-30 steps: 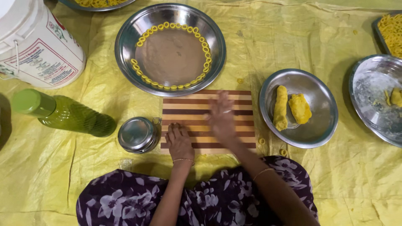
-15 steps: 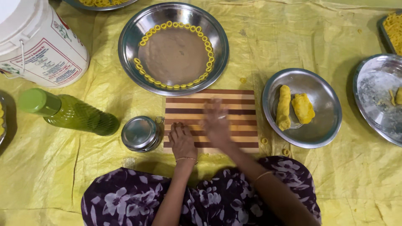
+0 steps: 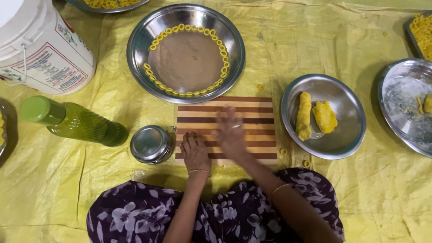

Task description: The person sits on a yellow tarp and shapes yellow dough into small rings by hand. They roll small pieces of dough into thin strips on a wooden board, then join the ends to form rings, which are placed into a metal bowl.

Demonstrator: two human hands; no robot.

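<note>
A striped wooden cutting board point(image 3: 252, 108) lies on the yellow sheet in front of my lap. My left hand point(image 3: 194, 152) rests flat on the board's near left corner, fingers together. My right hand point(image 3: 230, 134) lies palm down on the middle of the board, blurred by motion; whatever is under the palm is hidden. Beyond the board sits a large steel plate point(image 3: 135, 45) with small yellow dough rings point(image 3: 189, 93) lined around its inner edge. To the right, a steel bowl point(image 3: 337, 148) holds two lumps of yellow dough point(image 3: 315, 118).
A small steel lidded container point(image 3: 150, 144) stands left of the board, next to a green bottle point(image 3: 74, 123) lying on its side. A white bucket point(image 3: 40, 49) stands at far left. Another steel plate point(image 3: 400, 103) and a tray of yellow pieces point(image 3: 423, 29) sit at right.
My right hand has slid back and forth across the board, now nearer its middle. The left hand has stayed at the board's near left corner. The view has shifted slightly.
</note>
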